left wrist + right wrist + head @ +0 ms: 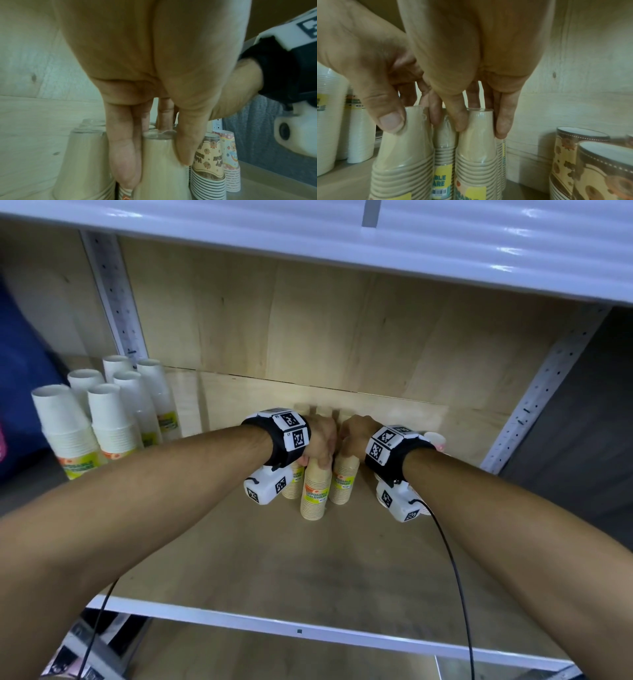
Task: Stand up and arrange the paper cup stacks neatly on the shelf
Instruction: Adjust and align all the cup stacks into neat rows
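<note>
Two hands work together deep on a wooden shelf [239, 559], both gripping the tops of kraft-brown paper cup stacks [313, 491] that stand upright, bases up, in plastic sleeves with yellow labels. The left hand [320, 436] pinches one brown stack near its top between thumb and fingers; in its wrist view the thumb [184, 146] lies on one side and a finger [123, 155] on the other. Just right of that grip, the right hand [358, 436] pinches the neighbouring stack [476, 148] the same way. More brown stacks stand touching these, behind and beside the two grips, so the cluster is tight.

Well to the left of the grips, a group of white cup stacks [99, 419] stands upright in rows. Just right of the right hand, patterned cup stacks [590, 162] stand with their mouths up.

Judging by this, most of the task looks done: no stack in view lies on its side. What seems left is nudging the brown stacks into straight rows and releasing them. Whether any stack remains fallen behind the hands cannot be told.
</note>
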Available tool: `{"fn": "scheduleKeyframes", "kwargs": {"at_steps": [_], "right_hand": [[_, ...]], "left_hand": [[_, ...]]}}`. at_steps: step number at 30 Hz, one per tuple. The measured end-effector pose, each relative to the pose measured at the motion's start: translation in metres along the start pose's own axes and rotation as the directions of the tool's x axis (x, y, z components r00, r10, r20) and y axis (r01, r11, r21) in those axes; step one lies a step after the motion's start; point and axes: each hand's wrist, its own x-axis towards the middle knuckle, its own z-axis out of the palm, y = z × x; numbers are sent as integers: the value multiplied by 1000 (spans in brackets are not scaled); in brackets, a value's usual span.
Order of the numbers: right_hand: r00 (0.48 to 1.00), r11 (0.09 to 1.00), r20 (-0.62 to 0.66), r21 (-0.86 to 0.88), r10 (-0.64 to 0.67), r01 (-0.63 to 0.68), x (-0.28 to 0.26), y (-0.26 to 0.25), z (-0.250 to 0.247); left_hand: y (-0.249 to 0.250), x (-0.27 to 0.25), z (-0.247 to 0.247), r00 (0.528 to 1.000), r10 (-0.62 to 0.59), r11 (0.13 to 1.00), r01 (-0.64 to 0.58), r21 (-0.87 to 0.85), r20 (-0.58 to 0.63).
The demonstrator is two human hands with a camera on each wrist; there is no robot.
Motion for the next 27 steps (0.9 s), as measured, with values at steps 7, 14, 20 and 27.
{"fn": "scheduleKeyframes", "kwargs": {"at_steps": [7,14,20,27], "right_hand": [[999,999,-22,-14,42,-42,-7,-11,-12],[995,1000,-98,-21,3,-5,-15,-33,-52],[976,986,-143,-40,-167,163,-12,-96,-81],[896,916,-190,-64,-400,395,-22,-205,-96]], "left_hand": [[-1,-5,-3,1000,-1,999,2,-43,6],[-9,-38,-44,994,-39,998,33,-59,-103],[-51,-97,-101,948,-171,985,163,-52,-269],[-125,-174,-140,831,-376,924,372,-92,-411]]}}
